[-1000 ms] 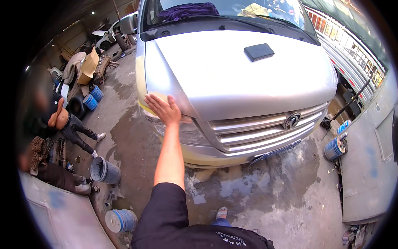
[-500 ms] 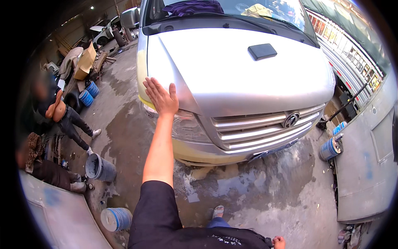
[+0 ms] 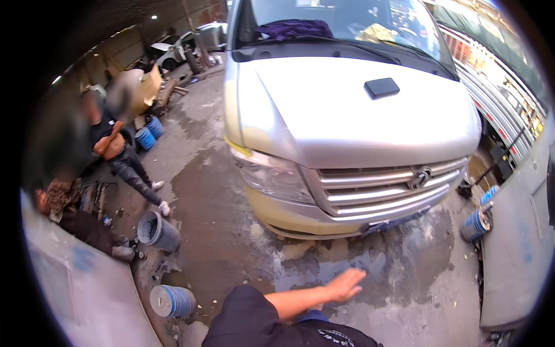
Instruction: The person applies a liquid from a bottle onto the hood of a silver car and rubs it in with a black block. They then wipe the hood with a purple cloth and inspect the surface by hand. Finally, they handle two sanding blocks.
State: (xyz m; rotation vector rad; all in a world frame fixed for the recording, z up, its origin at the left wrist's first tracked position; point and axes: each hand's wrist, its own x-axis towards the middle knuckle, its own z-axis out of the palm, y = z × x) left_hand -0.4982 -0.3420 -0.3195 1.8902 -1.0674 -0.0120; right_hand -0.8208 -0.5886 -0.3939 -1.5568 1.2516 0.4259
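My left hand [image 3: 345, 284] reaches across the front of my body over the wet floor, fingers stretched out, with nothing in it. It is apart from the silver van [image 3: 370, 124], which stands ahead. Nearest to the hand is the van's front bumper [image 3: 300, 222], partly yellowish. Above that are the chrome grille [image 3: 381, 184] and the left-side headlight [image 3: 274, 176], with yellow tape [image 3: 238, 147] at its upper corner. A dark flat box [image 3: 382, 88] lies on the hood. My right hand is out of view.
A grey bucket [image 3: 159, 231] and a blue-white pail [image 3: 173, 301] stand at left; another blue pail [image 3: 474, 224] is at right. Grey panels [image 3: 87, 289] flank both sides. One person [image 3: 124, 156] stands at far left; another [image 3: 87, 228] is low down nearby.
My left hand has come off the van's front corner and swung down and right, across my body. The view has shifted, and my right hand has left it.
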